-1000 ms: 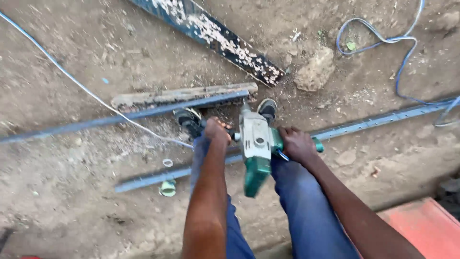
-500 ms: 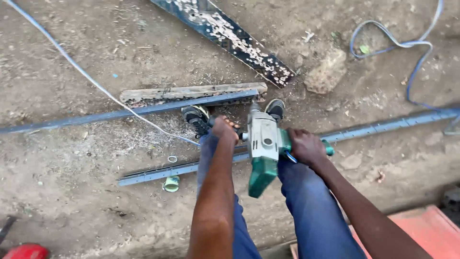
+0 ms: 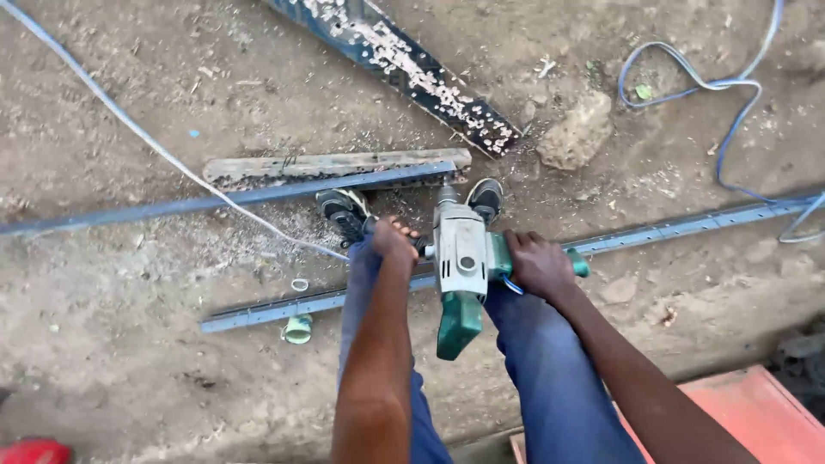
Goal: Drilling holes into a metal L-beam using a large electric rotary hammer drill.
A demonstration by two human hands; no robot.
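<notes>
the person stands on bare dirt ground (image 3: 129,361), feet apart, bent over a big electric drill (image 3: 460,258) held low between the knees. the drill has a grey body and green grips. its long axis runs away from the person, nose pointing down and forward toward the ground between the two shoes (image 3: 344,210), rear green handle pointing back toward the person's legs. the nose end sits right at a long blue metal strip (image 3: 670,230) that crosses the ground from lower left to the right edge and passes under the feet; whether the bit touches the strip is hidden by the drill body.

the left hand (image 3: 395,241) is closed tight round a side handle on the drill's left. the right hand (image 3: 537,265) is wrapped round the green side grip on the drill's right, its end poking out past the fingers. both hands are full, fingers curled shut on the tool.

a second blue bar (image 3: 258,196) lies further off, just beside a worn wooden plank (image 3: 335,165). a pale cable (image 3: 146,137) runs from the top left corner of the ground toward the feet. a rock (image 3: 577,131) sits beyond the drill, near a dark speckled board (image 3: 412,69). a blue cord (image 3: 730,112) loops at the top right. a small green fitting (image 3: 298,329) lies touching the near strip on the left.
</notes>
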